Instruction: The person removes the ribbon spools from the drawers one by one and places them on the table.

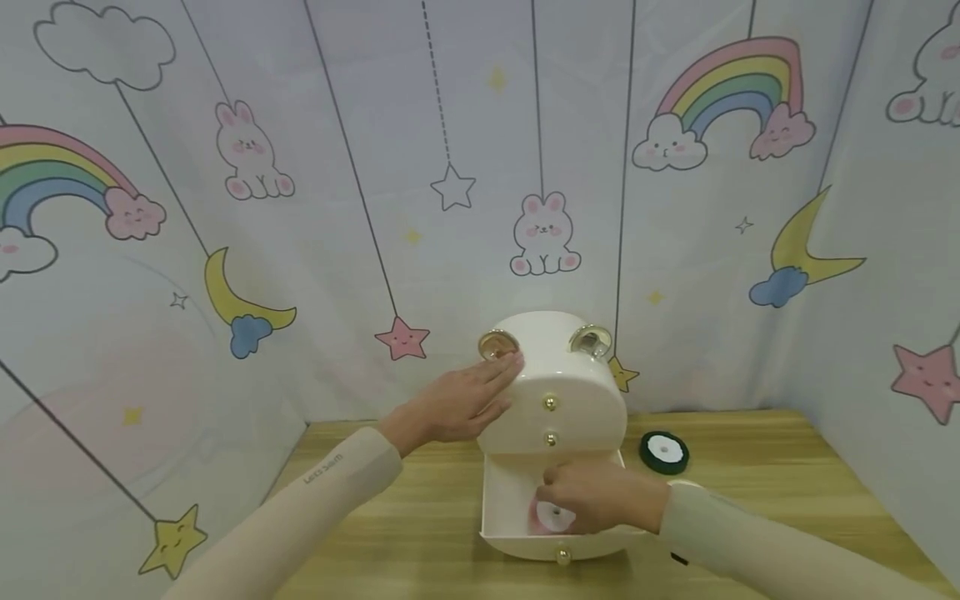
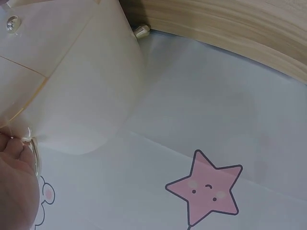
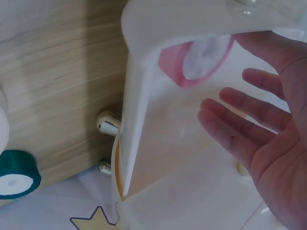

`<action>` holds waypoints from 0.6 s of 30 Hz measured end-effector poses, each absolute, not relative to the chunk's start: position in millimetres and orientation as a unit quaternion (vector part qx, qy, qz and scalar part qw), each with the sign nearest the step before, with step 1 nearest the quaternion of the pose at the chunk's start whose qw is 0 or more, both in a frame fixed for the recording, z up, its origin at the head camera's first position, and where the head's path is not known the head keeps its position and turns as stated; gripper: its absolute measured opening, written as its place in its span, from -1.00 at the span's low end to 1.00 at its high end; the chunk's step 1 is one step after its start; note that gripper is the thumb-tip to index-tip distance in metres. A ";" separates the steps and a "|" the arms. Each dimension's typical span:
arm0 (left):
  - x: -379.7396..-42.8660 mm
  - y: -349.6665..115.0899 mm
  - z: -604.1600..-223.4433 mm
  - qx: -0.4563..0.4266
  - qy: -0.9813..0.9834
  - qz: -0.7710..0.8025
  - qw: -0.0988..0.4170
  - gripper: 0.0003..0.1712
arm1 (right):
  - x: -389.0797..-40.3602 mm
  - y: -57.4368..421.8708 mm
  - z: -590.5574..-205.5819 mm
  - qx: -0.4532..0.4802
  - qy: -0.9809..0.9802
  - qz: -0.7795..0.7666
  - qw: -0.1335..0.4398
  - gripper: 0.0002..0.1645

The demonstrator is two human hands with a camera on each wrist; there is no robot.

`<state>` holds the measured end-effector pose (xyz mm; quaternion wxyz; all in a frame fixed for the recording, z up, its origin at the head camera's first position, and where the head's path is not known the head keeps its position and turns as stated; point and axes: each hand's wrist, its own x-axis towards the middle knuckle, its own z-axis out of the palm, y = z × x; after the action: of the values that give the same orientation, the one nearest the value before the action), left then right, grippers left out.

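A cream-white storage box (image 1: pixel 551 354) with gold-rimmed ears and gold knobs stands against the backdrop. Its bottom drawer (image 1: pixel 504 492) is pulled out toward me. Inside, near the drawer's front, stands a pink ribbon roll (image 3: pixel 178 69) with a white core. My right hand (image 1: pixel 603 496) is over the drawer, fingers spread and gently bent, the thumb close to the roll and the drawer front; nothing lies in the palm. On the box's upper left, beside the gold ear (image 1: pixel 498 343), my left hand (image 1: pixel 468 402) rests with its fingers extended.
A dark green ribbon roll (image 1: pixel 648 457) lies on the wood-grain table (image 1: pixel 757 454) to the right of the box. Beside it, a pale round thing (image 1: pixel 686 483) is partly hidden by my right sleeve. A patterned cloth backdrop (image 1: pixel 465 275) rises behind and at both sides.
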<state>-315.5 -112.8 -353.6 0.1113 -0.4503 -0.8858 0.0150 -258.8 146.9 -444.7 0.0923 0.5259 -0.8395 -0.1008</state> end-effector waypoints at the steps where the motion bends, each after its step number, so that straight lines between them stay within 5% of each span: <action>1: -315.9 -113.1 -354.0 -0.451 -0.886 0.015 0.111 -0.24 | -259.6 144.7 -445.2 0.528 -0.839 -0.103 0.085 -0.54; 18: -319.0 -117.5 -360.5 -0.455 -0.885 -0.030 0.091 -0.26 | -273.5 128.4 -458.4 0.543 -0.830 -0.126 0.028 -0.52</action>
<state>-319.0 -117.5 -360.5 0.0908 -0.4552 -0.8852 -0.0301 -273.5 128.4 -458.4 0.0283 0.5428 -0.8299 -0.1259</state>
